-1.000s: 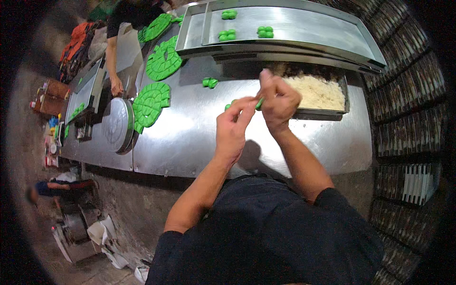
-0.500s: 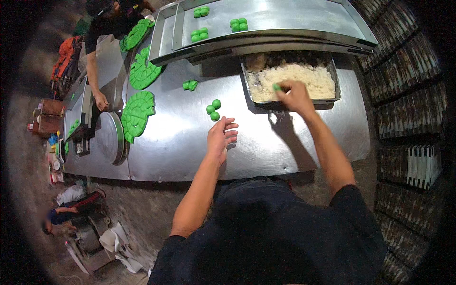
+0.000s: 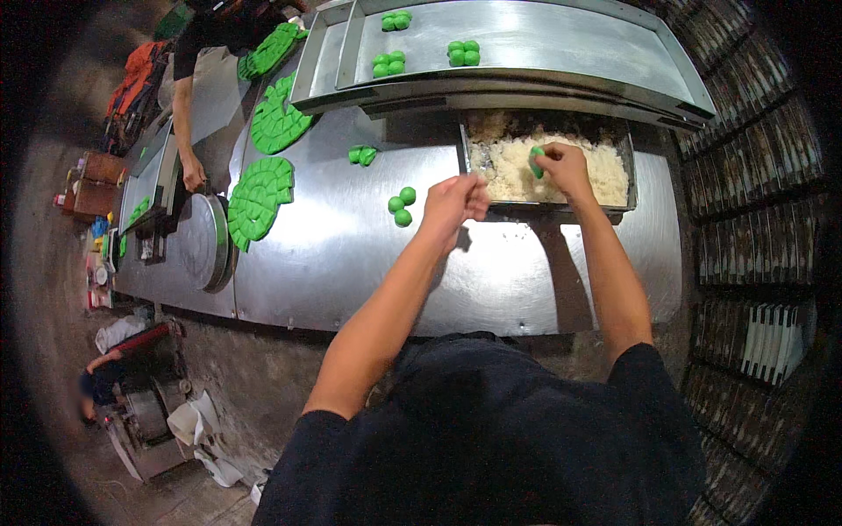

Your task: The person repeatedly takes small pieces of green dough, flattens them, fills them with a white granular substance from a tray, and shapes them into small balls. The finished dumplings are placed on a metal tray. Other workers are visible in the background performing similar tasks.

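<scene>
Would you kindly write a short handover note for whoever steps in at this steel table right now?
Right hand: over the tray of white crumbly filling, pinching a green dough piece.
Left hand: loosely closed above the steel table, nothing visible in it; closest to three green dough balls.
Elsewhere: a small green pair on the table; three clusters of green balls on the upper metal tray; green discs fanned at the left, where another person's hand works.
Done: clusters sit on the upper tray.
Left: the loose balls on the table and the piece in hand.
</scene>
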The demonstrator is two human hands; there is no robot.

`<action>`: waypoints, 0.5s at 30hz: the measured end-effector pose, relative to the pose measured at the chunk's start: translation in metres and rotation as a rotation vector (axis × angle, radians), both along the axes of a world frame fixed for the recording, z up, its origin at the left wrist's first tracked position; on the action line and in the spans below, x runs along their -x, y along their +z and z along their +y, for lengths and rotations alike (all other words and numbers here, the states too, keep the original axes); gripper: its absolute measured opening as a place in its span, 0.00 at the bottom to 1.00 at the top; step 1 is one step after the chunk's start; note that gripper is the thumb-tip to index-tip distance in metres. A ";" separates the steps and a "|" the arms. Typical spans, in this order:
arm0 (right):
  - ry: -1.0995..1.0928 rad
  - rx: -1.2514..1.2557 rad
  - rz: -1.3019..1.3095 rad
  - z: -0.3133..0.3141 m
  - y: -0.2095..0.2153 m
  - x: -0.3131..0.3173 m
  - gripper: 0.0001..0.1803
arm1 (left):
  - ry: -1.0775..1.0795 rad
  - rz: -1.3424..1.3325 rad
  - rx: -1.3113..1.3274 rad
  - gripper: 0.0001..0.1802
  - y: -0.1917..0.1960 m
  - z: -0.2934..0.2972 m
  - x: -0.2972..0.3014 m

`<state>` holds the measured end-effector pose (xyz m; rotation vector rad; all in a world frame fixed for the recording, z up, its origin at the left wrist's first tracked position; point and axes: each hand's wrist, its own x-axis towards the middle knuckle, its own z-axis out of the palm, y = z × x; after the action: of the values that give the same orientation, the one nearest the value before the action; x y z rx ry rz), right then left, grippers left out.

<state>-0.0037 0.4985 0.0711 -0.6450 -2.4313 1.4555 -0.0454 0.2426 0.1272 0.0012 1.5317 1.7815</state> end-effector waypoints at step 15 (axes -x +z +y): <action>-0.084 -0.147 0.403 -0.063 0.057 -0.048 0.15 | 0.090 -0.127 -0.081 0.11 -0.003 0.103 0.025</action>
<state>0.0445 0.4353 0.1280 -0.3728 -2.1435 1.2220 -0.0701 0.3458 0.1239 -0.1406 1.3888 1.8762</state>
